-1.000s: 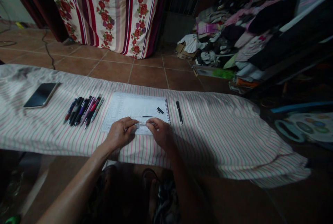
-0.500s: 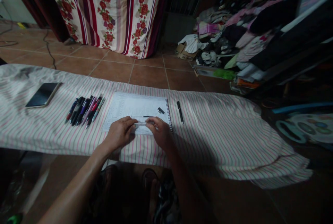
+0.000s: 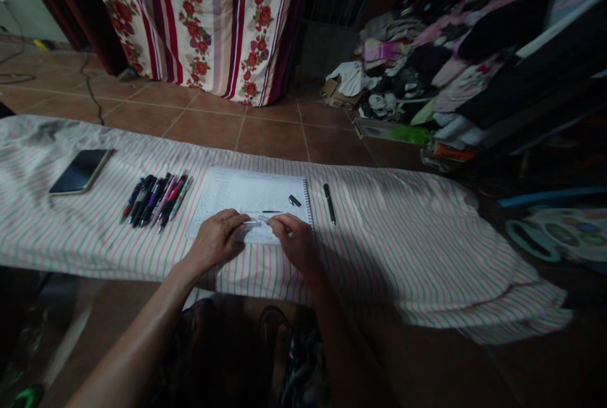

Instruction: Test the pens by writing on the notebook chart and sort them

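My left hand (image 3: 219, 238) rests over the lower edge of a spiral notebook (image 3: 256, 188), its fingers closed on a clear pen barrel (image 3: 252, 222). Close beside it, my right hand (image 3: 296, 240) pinches a small clear, whitish piece (image 3: 263, 219) whose tip is near the barrel's end. Whether the two pieces touch I cannot tell. On the page just above the fingers lies a thin ink refill (image 3: 272, 211) with a dark section. A black pen cap (image 3: 294, 200) sits near the notebook's spiral side.
Right of the notebook lies a black pen (image 3: 330, 205). Several pens (image 3: 156, 200) are lined up to its left, with a phone (image 3: 80, 171) farther left. A striped cloth (image 3: 403, 237) covers the surface. Clothes (image 3: 427, 60) are heaped beyond on the right.
The clear tube spanned both hands before; now my right hand holds a separate-looking, tilted piece beside the barrel. The right hand has turned slightly, and the left has barely moved.
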{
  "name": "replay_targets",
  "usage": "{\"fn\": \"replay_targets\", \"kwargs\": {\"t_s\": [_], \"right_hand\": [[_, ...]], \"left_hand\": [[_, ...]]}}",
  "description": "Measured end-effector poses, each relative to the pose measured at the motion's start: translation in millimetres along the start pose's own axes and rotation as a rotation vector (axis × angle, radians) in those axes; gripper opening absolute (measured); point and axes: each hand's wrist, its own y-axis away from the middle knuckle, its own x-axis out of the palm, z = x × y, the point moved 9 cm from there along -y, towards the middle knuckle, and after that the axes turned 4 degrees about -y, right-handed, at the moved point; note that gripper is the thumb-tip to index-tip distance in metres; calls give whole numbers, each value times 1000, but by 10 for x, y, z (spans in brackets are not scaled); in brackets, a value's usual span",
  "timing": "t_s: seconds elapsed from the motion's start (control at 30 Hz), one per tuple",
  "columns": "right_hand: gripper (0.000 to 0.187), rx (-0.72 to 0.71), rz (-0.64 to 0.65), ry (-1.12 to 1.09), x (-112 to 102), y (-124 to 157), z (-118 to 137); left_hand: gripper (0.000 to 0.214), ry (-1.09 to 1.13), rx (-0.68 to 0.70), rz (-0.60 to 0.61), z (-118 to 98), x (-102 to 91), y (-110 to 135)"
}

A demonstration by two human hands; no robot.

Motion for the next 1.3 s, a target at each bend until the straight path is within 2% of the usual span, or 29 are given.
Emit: {"fn": "replay_targets", "kwargs": {"t_s": [0.27,1.3], "right_hand": [[20,-36,0,11,-1,8,50],[13,-55,46,-15,76,22,44]], "left_hand": [[30,68,-64,-25,71,7,-13],[28,-46,87,8,-40,-19,-28]]}}
